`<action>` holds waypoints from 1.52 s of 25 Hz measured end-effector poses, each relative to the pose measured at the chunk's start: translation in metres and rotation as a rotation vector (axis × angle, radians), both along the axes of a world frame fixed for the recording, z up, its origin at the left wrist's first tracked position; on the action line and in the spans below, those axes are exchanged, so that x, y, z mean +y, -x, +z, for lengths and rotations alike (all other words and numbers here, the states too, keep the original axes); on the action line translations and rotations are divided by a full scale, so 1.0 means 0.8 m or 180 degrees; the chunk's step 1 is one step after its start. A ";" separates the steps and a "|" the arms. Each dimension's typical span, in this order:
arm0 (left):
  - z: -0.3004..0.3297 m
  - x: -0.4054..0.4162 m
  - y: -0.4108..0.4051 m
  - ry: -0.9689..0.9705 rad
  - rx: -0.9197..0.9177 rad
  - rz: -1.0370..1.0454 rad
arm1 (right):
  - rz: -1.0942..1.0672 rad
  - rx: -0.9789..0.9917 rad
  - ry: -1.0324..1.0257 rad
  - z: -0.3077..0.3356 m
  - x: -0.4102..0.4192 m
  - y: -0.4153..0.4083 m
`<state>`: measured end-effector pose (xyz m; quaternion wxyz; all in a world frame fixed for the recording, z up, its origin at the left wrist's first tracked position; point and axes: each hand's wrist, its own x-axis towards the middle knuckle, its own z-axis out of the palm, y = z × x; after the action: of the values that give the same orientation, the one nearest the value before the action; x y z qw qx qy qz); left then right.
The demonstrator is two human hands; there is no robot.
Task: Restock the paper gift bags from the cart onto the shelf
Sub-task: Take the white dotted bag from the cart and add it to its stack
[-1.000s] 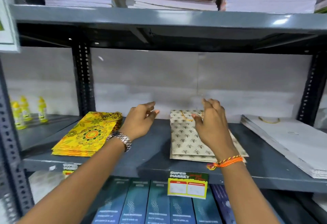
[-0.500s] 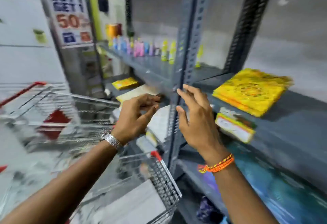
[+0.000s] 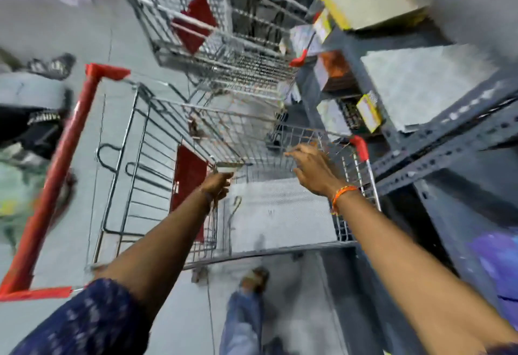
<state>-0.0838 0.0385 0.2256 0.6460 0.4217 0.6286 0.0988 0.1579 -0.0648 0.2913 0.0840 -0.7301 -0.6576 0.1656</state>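
Note:
I look steeply down into a wire shopping cart (image 3: 131, 175) with a red handle. A stack of white paper gift bags (image 3: 277, 214) lies flat in its basket, one cord handle showing. My left hand (image 3: 217, 186) reaches into the basket above the stack's left edge, fingers curled; the blur hides whether it grips anything. My right hand (image 3: 311, 168), with an orange thread on the wrist, hovers over the basket's far right with fingers spread and empty. The grey metal shelf (image 3: 437, 147) runs along the right.
A second wire cart (image 3: 224, 35) stands just beyond the first. Boxes and yellow price tags (image 3: 368, 109) sit on the lower shelves at right. My legs and a shoe (image 3: 253, 281) are on the grey floor below the cart. Dark objects lie at the left edge.
My view has swung from the shelf, left and down, to the cart. Both hands left the bags on the shelf and now reach down into the cart's basket.

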 end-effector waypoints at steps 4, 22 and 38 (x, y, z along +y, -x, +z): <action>-0.144 0.009 0.013 0.0599 0.0302 0.0106 | 0.0189 -0.0056 0.1066 -0.131 0.031 -0.013; -0.307 -0.025 -0.016 0.0546 0.1318 -0.0093 | 0.0316 -0.0753 0.1538 -0.368 0.100 -0.054; -0.057 0.020 -0.013 -0.0961 -0.0121 0.0286 | -0.0149 -0.0474 -0.0037 0.044 0.020 -0.027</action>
<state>-0.0731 0.0542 0.1800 0.5820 0.4836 0.6124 0.2289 0.1795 -0.0489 0.3266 0.0430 -0.7550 -0.6458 0.1050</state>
